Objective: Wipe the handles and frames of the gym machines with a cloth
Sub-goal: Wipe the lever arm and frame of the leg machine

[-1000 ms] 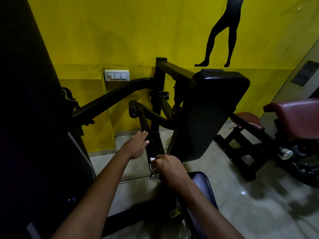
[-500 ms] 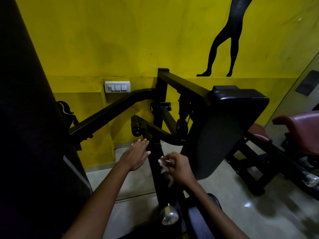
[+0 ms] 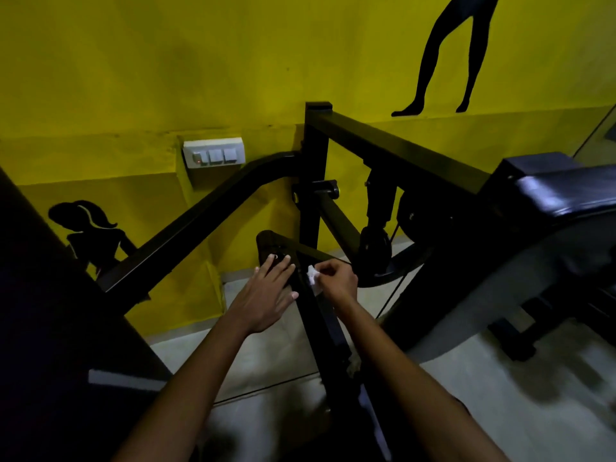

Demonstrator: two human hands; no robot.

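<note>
Black steel gym machine frame (image 3: 316, 168) stands against the yellow wall (image 3: 166, 68), its black padded backrest (image 3: 563, 191) at the right edge of view. My left hand (image 3: 266, 295) lies flat, fingers spread wide, on the sloping black frame bar (image 3: 320, 321) near its rounded upper end. My right hand (image 3: 336, 278) pinches a small crumpled white cloth (image 3: 312, 274) against the same bar, just beside the left.

Most of the white cloth (image 3: 312, 276) was hidden inside the right hand (image 3: 336, 278). The black pad (image 3: 563, 191) was cut off by the right edge, the leg silhouette (image 3: 446, 55) by the top. Lower machine frame (image 3: 328, 331) was too dark for detail.
</note>
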